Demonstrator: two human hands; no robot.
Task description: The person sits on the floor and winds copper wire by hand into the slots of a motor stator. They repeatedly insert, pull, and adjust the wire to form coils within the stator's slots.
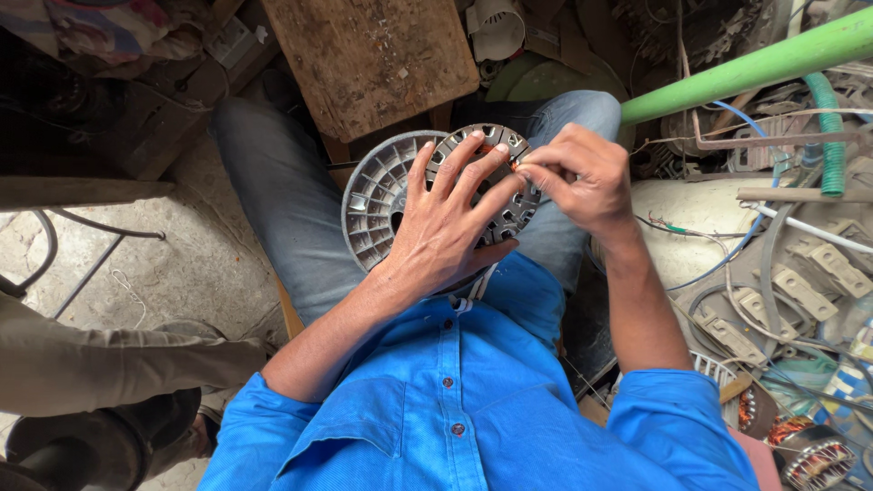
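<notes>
My left hand (pixel 450 223) lies flat, steadying the motor core (pixel 496 182) mid-frame; right hand (pixel 577 177) pinches orange wire (pixel 515 165) (threading a slot).

A repair workshop: loose wires (pixel 727 264), motor stators (pixel 809 459) (copper-wound), scrap.

- A bright blue button-up shirt (pixel 455 400) of plain woven cloth covers the torso, with small dark round buttons running down the front placket.
- Its short sleeves are rolled into thick cuffs above the elbows, leaving both forearms bare.
- A stitched seam crosses the chest on the left side.
- Faded grey-blue denim jeans (pixel 282 200) cover both legs, lightly creased at the knees.
- The left hand (pixel 446 227) and the right hand (pixel 582 177) are bare: no gloves, rings or watch.
</notes>
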